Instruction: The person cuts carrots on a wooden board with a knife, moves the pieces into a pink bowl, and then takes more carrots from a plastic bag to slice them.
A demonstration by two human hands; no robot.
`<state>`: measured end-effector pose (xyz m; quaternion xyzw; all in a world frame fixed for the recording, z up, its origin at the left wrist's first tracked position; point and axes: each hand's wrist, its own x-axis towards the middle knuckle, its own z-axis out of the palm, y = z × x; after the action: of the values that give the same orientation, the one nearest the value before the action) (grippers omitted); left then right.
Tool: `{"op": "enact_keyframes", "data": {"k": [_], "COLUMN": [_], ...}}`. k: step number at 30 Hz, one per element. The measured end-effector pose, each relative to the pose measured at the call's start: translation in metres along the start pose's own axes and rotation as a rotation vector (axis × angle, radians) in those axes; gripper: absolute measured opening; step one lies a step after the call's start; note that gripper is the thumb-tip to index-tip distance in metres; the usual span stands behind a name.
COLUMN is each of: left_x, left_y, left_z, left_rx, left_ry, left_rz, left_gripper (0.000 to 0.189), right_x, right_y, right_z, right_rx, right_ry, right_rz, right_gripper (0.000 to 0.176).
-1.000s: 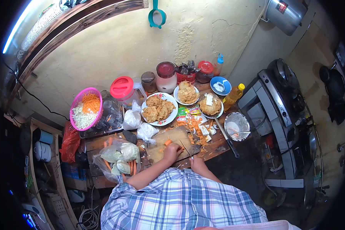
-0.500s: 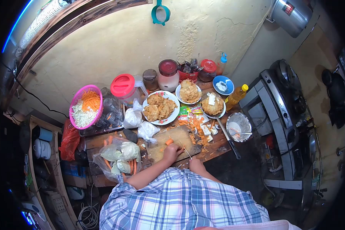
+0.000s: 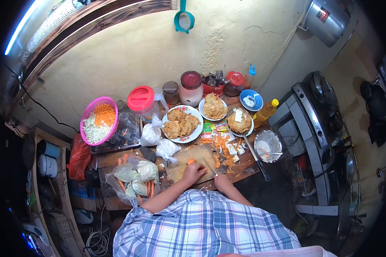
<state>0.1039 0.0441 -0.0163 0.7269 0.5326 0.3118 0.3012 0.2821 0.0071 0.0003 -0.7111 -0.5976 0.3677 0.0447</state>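
On the wooden cutting board [image 3: 178, 170], my left hand [image 3: 194, 173] is closed round a carrot piece [image 3: 191, 161], whose orange end shows beyond the fingers. My right hand [image 3: 221, 181], at the board's right edge, is wrapped round a knife [image 3: 210, 167] with its blade over the board. Orange peelings [image 3: 218, 143] lie behind and to the right of the board. To its left, a clear plastic bag [image 3: 115, 183] holds cabbage pieces [image 3: 146, 170] and several carrots. A small tied white bag [image 3: 167, 149] sits just behind the board.
Behind are plates of fried fritters [image 3: 180, 123], a pink basket [image 3: 99, 121] of shredded vegetables, a red-lidded pitcher [image 3: 140, 98] and a blue bowl [image 3: 251, 100]. A long-handled strainer [image 3: 257, 159] and a metal bowl [image 3: 268, 146] are at right, beside a stove [image 3: 313, 115].
The knife blade has shifted slightly and looks blurred over the board. My left hand still holds the carrot. The whole view has moved a little.
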Motion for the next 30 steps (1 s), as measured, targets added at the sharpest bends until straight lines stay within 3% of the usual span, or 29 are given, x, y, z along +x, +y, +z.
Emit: {"op": "enact_keyframes", "data": {"k": [2, 4, 6, 8, 10, 12, 13, 14, 16, 18, 20, 24, 30], "left_x": [0.003, 0.011, 0.017, 0.022, 0.017, 0.003, -0.007, -0.016, -0.031, -0.035, -0.032, -0.030, -0.031], "left_y": [0.005, 0.018, 0.037, 0.054, 0.038, -0.003, -0.004, -0.008, -0.010, -0.014, -0.015, -0.014, -0.018], "left_z": [-0.007, -0.023, -0.040, -0.052, -0.048, -0.025, -0.021, -0.020, -0.026, -0.024, -0.027, -0.028, -0.022], "left_rx": [-0.278, -0.280, -0.284, -0.734, -0.764, -0.898, -0.907, -0.906, -0.195, -0.278, -0.085, -0.012, -0.031], "left_ry": [0.070, 0.136, 0.191, 0.319, 0.287, 0.039, 0.018, 0.017, -0.097, -0.056, -0.058, -0.078, -0.077], "left_rz": [-0.023, -0.014, -0.007, -0.147, -0.166, -0.224, -0.274, -0.274, -0.157, -0.175, -0.018, 0.034, 0.016], "left_gripper": [0.023, 0.025, 0.029, 0.025, 0.025, 0.025, 0.020, 0.020, 0.010, 0.007, 0.012, 0.015, 0.014], "right_x": [0.001, -0.011, -0.016, -0.015, -0.014, -0.016, -0.019, -0.022, -0.022, -0.024, -0.027, -0.029, -0.038], "right_y": [0.007, 0.006, 0.015, 0.026, 0.032, 0.033, 0.029, 0.026, 0.029, 0.029, 0.027, 0.018, -0.004], "right_z": [-0.009, -0.030, -0.036, -0.037, -0.034, -0.032, -0.031, -0.030, -0.019, -0.009, -0.002, 0.001, -0.015], "right_rx": [0.035, 0.071, 0.115, 0.192, 0.193, 0.194, 0.186, 0.179, 0.183, 0.186, 0.154, 0.018, -0.086], "right_ry": [0.112, 0.298, 0.338, 0.363, 0.365, 0.363, 0.345, 0.327, 0.281, 0.232, 0.099, -0.084, -0.142], "right_rz": [0.038, 0.000, -0.038, -0.101, -0.108, -0.121, -0.118, -0.113, -0.142, -0.171, -0.228, -0.158, -0.071], "right_gripper": [0.029, 0.026, 0.024, 0.025, 0.025, 0.026, 0.027, 0.027, 0.028, 0.029, 0.030, 0.032, 0.034]}}
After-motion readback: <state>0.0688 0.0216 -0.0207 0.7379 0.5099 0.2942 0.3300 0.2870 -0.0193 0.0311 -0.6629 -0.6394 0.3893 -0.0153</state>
